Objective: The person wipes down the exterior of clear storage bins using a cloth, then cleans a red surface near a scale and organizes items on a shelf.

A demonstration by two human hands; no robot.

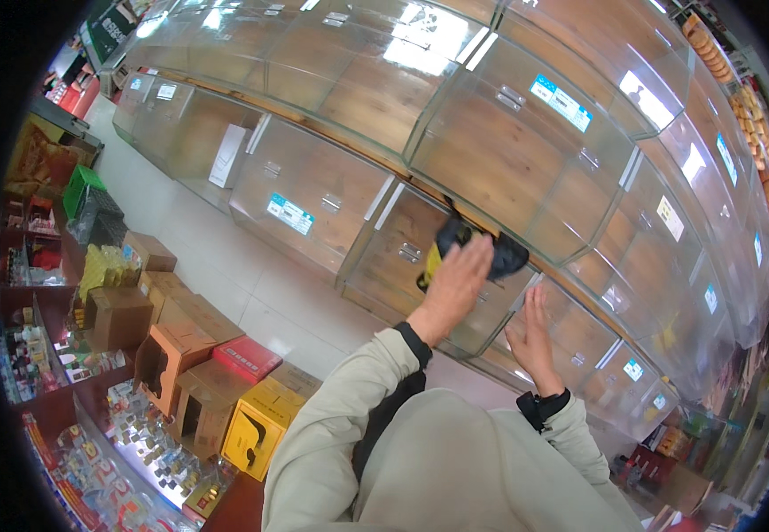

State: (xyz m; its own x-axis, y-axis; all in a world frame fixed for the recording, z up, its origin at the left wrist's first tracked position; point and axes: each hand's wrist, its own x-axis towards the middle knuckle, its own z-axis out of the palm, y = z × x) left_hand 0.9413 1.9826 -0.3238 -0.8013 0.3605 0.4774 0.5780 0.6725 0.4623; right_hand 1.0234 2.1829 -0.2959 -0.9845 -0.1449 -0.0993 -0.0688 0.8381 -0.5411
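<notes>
My left hand [457,286], in a beige sleeve with a black cuff, is stretched over a black and yellow item [507,256], perhaps a bag or cloth, and partly hides it. Whether the hand grips it cannot be told. This item lies on the transparent lidded bins, near the wooden strip between two rows. My right hand [534,336] is raised to the right, fingers extended and holding nothing, over a lower bin [564,326]. Metal hinges and blue-and-white labels [291,213] are on the bin lids.
Cardboard boxes [118,319], a red box [246,358] and a yellow box [258,419] stand at the left beside shelves of small bottles. A green crate [82,186] is farther up. Packed round baked goods [707,50] line the upper right. Pale floor tiles [225,266] separate boxes and bins.
</notes>
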